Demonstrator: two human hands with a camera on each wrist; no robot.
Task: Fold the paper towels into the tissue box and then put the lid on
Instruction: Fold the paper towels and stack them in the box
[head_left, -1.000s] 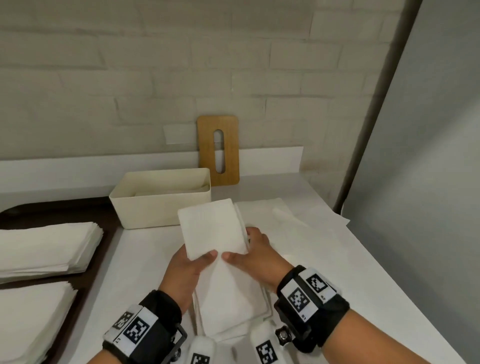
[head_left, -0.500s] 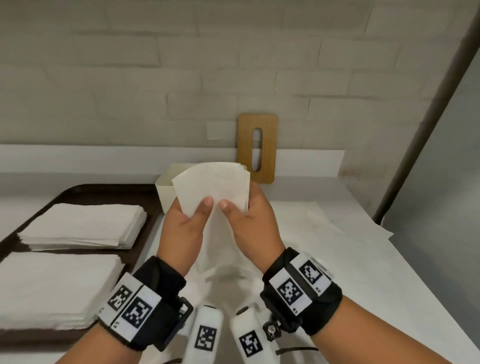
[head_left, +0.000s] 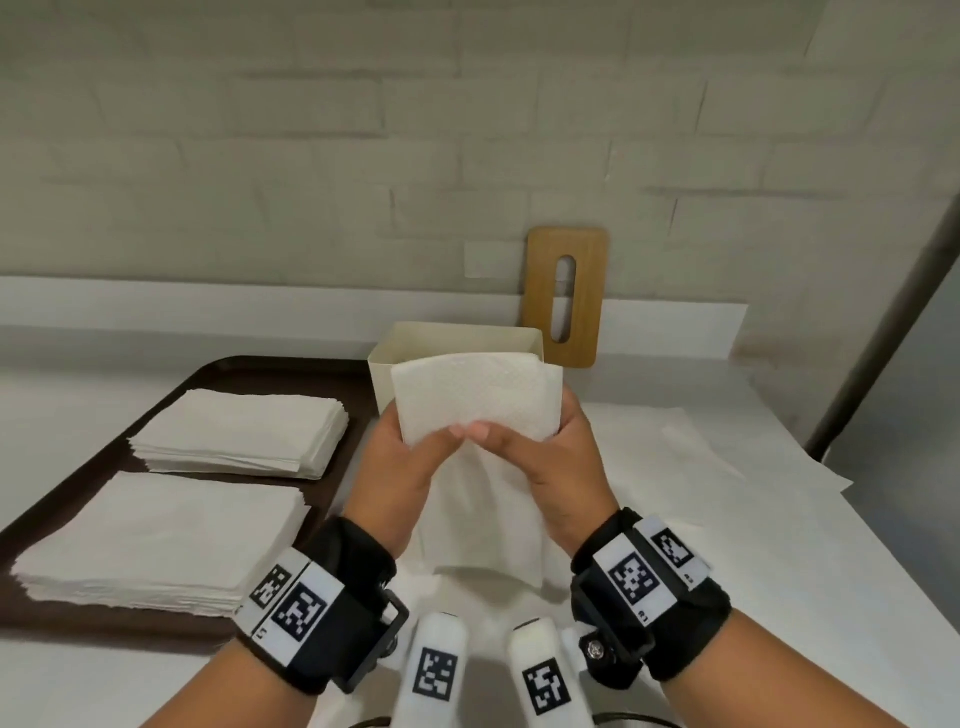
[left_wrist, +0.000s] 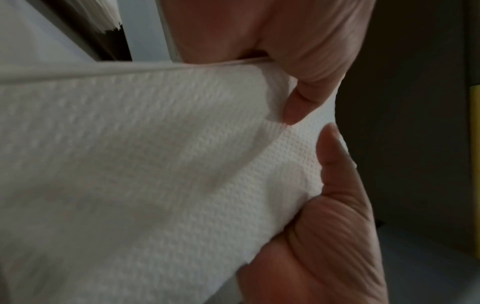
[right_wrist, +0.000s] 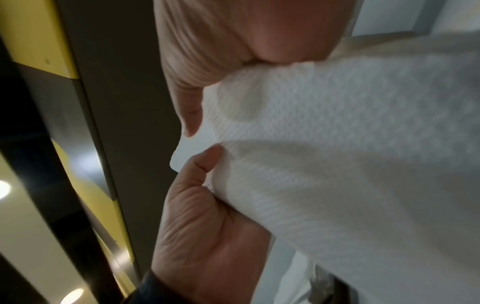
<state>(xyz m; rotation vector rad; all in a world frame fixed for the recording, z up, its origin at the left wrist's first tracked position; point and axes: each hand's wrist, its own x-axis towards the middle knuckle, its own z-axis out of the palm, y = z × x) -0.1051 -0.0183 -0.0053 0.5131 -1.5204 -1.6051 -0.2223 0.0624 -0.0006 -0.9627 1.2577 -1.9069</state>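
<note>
Paper towels (head_left: 475, 400), a folded wad, pinched by left hand (head_left: 402, 467) and right hand (head_left: 553, 462) just before the open tissue box (head_left: 462, 340), probably for lowering in; lid (head_left: 567, 296) waits behind.

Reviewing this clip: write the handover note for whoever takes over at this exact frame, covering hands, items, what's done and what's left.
Left hand and right hand both grip the folded paper towels, held up in front of the open tissue box.
Wooden lid leans upright on the wall behind the box, not yet fitted.
Two more towel stacks sit on the brown tray to the left.
Done: this bundle is folded and lifted.
Left: lower it into the box, then fit the lid. Box contents not visible.
</note>
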